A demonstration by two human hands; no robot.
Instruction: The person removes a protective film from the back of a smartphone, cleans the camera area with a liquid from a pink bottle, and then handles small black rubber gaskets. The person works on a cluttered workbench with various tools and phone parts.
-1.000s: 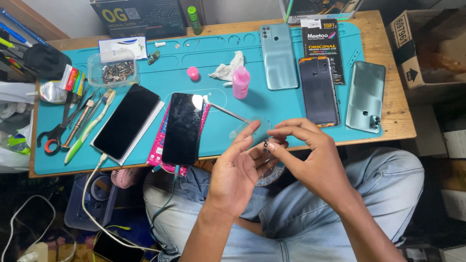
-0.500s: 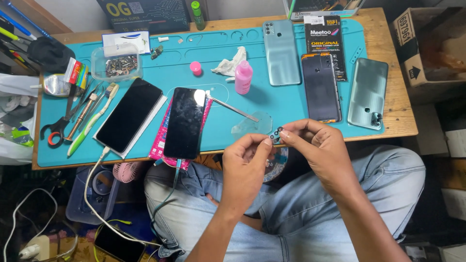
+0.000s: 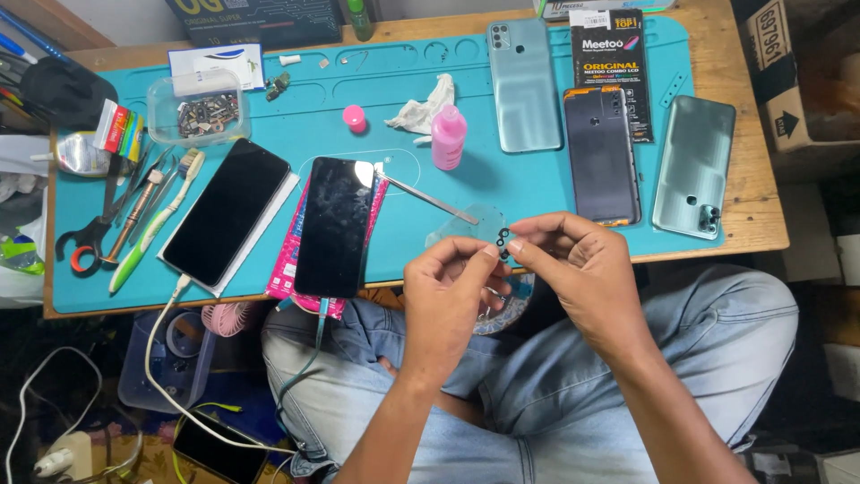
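Wooden desk (image 3: 752, 215) under a teal silicone work mat (image 3: 520, 193), dark phones lying face up. I am seeing both hands risen slightly since a second ago. Left hand (image 3: 448, 296) and right hand (image 3: 587, 273): fingers closing together, pinching a small black two-ring camera-lens bezel (image 3: 502, 239) just above the desk's near edge; work continuing in-hand.

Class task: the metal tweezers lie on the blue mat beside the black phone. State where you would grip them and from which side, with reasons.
Grip the tweezers mid-shaft, from above. They lie flat and slanted, one end close to the black phone, the other near a clear film; the middle is freest.
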